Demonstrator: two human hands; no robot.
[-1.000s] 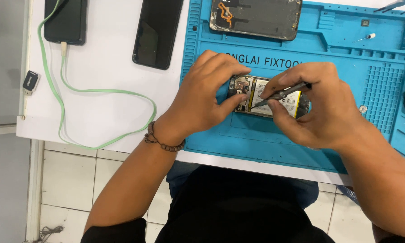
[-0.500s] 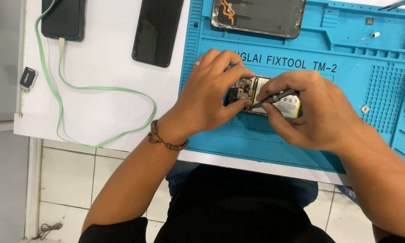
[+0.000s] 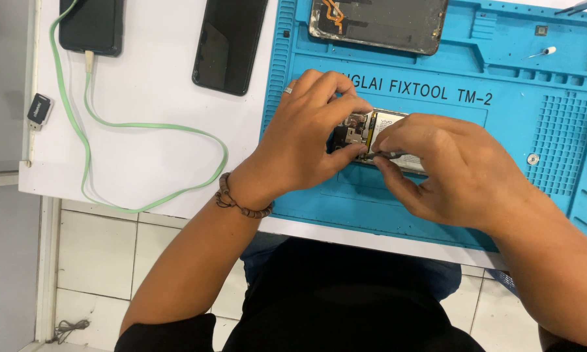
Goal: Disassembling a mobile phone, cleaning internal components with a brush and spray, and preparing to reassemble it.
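Note:
An opened phone (image 3: 365, 133) with its back off lies on a blue repair mat (image 3: 535, 137), its circuit board and battery exposed. My left hand (image 3: 306, 140) pinches the phone's left end, thumb below and fingers on top. My right hand (image 3: 447, 169) covers the phone's right part and grips a thin dark screwdriver (image 3: 385, 155), its tip pointing left at the board. Most of the phone is hidden under both hands.
A detached phone back frame (image 3: 378, 23) lies at the mat's far edge. On the white table (image 3: 143, 117), a black phone (image 3: 228, 42) lies face up; another phone (image 3: 91, 26) is plugged into a green cable (image 3: 143, 127). A small adapter (image 3: 39, 109) sits at the left edge.
My right hand has turned the screwdriver flatter and drawn it lower, closer over the phone. The left hand keeps its grip. The view has shifted slightly.

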